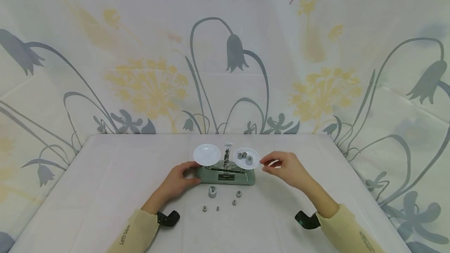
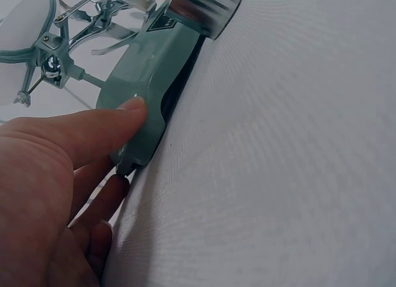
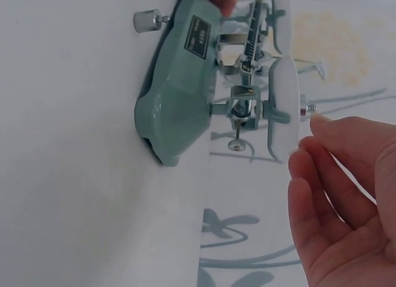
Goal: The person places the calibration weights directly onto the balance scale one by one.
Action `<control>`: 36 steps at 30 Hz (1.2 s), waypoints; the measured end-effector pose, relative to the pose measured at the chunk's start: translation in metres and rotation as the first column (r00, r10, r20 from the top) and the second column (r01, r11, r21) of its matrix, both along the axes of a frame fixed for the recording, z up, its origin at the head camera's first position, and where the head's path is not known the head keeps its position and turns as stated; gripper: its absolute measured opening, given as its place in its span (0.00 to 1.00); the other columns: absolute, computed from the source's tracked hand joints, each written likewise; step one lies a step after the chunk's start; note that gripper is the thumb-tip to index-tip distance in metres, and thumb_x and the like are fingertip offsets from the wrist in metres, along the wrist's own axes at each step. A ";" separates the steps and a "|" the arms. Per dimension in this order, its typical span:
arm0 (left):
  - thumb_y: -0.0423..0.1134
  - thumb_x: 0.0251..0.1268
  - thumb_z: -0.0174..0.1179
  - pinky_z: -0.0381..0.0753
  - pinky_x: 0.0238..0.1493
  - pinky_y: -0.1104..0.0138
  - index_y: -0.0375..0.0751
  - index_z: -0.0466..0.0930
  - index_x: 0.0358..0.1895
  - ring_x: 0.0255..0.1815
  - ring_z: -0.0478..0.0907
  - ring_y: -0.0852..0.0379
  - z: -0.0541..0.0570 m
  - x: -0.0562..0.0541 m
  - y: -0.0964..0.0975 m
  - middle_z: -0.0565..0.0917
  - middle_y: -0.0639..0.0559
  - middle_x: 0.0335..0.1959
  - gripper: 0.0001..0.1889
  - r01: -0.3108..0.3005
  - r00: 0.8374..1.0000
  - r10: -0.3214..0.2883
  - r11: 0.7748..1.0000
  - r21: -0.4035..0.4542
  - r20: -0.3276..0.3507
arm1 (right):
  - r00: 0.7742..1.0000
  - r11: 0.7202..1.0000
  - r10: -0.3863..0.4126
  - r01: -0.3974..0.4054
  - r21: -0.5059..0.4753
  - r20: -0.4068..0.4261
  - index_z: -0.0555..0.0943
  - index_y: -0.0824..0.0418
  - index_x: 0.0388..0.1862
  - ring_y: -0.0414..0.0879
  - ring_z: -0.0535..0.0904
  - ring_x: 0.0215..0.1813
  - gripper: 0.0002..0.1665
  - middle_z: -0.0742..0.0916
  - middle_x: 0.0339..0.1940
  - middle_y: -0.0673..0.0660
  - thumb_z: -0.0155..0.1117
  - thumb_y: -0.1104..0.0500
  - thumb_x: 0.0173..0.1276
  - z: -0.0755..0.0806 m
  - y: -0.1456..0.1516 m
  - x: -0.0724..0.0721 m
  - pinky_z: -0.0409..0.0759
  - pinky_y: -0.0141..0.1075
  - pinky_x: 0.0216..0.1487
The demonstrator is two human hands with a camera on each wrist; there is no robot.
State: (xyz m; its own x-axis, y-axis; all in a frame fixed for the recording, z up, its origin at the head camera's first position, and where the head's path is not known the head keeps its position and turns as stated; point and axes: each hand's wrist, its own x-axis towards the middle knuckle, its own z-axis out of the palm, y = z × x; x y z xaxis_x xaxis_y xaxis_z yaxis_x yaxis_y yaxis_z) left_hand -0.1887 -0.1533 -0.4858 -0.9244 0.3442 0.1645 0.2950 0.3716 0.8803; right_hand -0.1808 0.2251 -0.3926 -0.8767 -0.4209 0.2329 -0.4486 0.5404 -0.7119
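A green balance scale [image 1: 225, 176] with two white pans stands on the table. My left hand [image 1: 178, 179] grips the left end of its base, thumb on the front face and fingers behind, as the left wrist view shows. Three metal weights [image 1: 249, 160] sit in the right pan [image 1: 256, 162]. The left pan [image 1: 206, 154] holds nothing. By the right pan's outer edge is my right hand [image 1: 284, 168], fingers loosely bent, with nothing between thumb and fingertips. Whether those fingertips touch the pan I cannot tell.
Several loose metal weights stand in front of the scale, the largest weight [image 1: 212, 192] near its middle and a tiny weight [image 1: 217, 208] closer to me. The white table [image 1: 105, 198] ends at a flower-patterned cloth [image 1: 225, 89] behind.
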 end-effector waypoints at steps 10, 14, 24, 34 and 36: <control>0.35 0.58 0.72 0.62 0.71 0.48 0.42 0.80 0.59 0.69 0.69 0.43 -0.001 0.000 -0.001 0.80 0.48 0.60 0.24 -0.008 1.000 0.008 1.000 -0.017 -0.014 | 1.000 0.999 -0.009 0.010 -0.041 0.016 0.87 0.56 0.42 0.45 0.84 0.40 0.09 0.88 0.41 0.58 0.73 0.64 0.63 -0.009 0.004 0.014 0.85 0.35 0.43; 0.35 0.58 0.72 0.62 0.71 0.48 0.41 0.80 0.59 0.69 0.69 0.43 -0.003 -0.001 -0.001 0.81 0.47 0.59 0.24 -0.010 1.000 0.009 1.000 -0.015 -0.016 | 1.000 0.998 0.007 -0.006 -0.062 0.008 0.87 0.56 0.42 0.47 0.85 0.39 0.09 0.88 0.40 0.55 0.73 0.64 0.63 -0.014 0.003 0.019 0.85 0.37 0.42; 0.33 0.57 0.72 0.62 0.72 0.49 0.40 0.79 0.59 0.69 0.69 0.44 -0.001 -0.001 0.000 0.81 0.47 0.59 0.25 -0.003 1.000 0.003 1.000 -0.016 -0.013 | 0.999 0.996 0.043 -0.041 -0.076 0.018 0.86 0.61 0.42 0.42 0.84 0.39 0.08 0.88 0.39 0.58 0.72 0.65 0.63 -0.028 -0.002 0.029 0.84 0.34 0.41; 0.34 0.57 0.71 0.62 0.72 0.48 0.41 0.79 0.59 0.69 0.69 0.43 -0.001 0.000 0.000 0.80 0.47 0.59 0.25 -0.009 1.000 0.009 1.000 -0.020 -0.007 | 0.996 0.991 0.072 -0.065 -0.113 0.059 0.86 0.64 0.44 0.42 0.84 0.41 0.10 0.88 0.41 0.59 0.72 0.66 0.63 -0.043 -0.008 0.034 0.85 0.35 0.43; 0.34 0.58 0.71 0.62 0.72 0.48 0.41 0.79 0.59 0.69 0.69 0.43 -0.001 0.000 0.000 0.80 0.47 0.59 0.24 -0.010 1.000 0.010 1.000 -0.019 -0.008 | 0.994 0.991 0.081 -0.073 -0.115 0.068 0.86 0.64 0.44 0.43 0.84 0.42 0.10 0.88 0.41 0.60 0.71 0.67 0.63 -0.046 -0.010 0.035 0.85 0.35 0.44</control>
State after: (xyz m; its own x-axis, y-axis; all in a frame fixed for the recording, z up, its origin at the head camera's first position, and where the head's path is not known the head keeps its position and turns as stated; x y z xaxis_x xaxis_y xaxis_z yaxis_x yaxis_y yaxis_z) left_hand -0.1891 -0.1535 -0.4868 -0.9266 0.3379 0.1648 0.2977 0.3915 0.8707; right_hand -0.1461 0.2154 -0.4381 -0.8592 -0.4624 0.2191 -0.4304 0.4215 -0.7982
